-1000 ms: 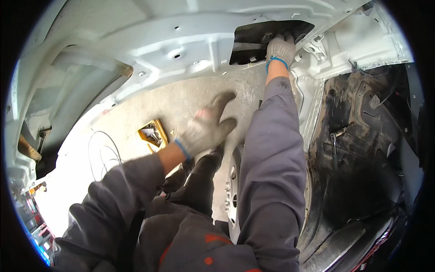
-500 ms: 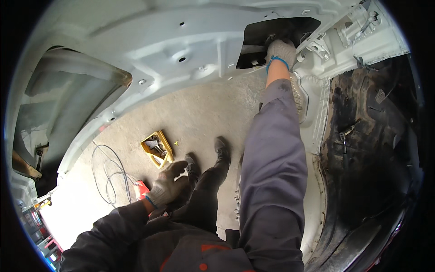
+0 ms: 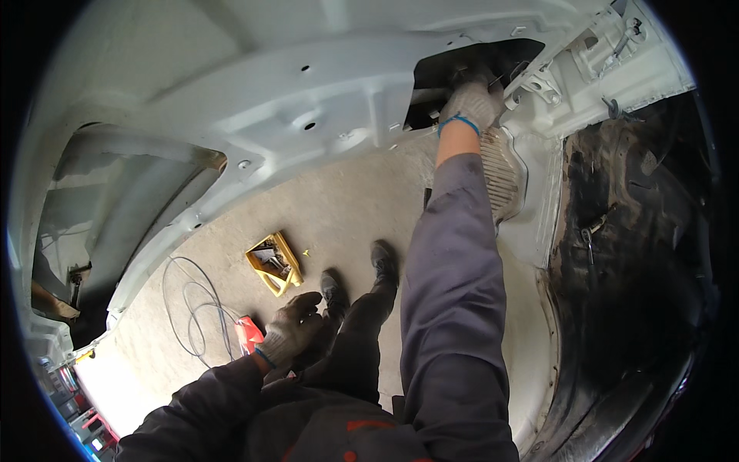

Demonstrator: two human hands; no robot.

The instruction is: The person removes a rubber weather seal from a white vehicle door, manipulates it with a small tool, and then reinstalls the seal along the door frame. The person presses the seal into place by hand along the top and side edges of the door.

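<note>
My right hand (image 3: pixel 471 105), in a pale knit glove with a blue cuff edge, reaches into a dark opening (image 3: pixel 431 73) in a light grey car body panel (image 3: pixel 262 100). Its fingers are lost in shadow inside, so what they touch cannot be seen. Low in front of my body, my left hand (image 3: pixel 291 329) wears the same kind of glove. Its fingers are loosely bent and apart, with nothing visible in them, above the floor and my legs.
A yellow cut-open container (image 3: pixel 289 286) of loose metal parts sits on the concrete floor, near a coiled dark cable (image 3: pixel 202 304) and a red object (image 3: pixel 248 334). To the right, a ratchet-like tool (image 3: pixel 589 239) lies on a dark, dirty surface. A larger panel opening (image 3: pixel 123 200) lies left.
My right hand has shifted slightly left and down at the opening. My left hand has moved a little to the right. The view has tilted slightly.
</note>
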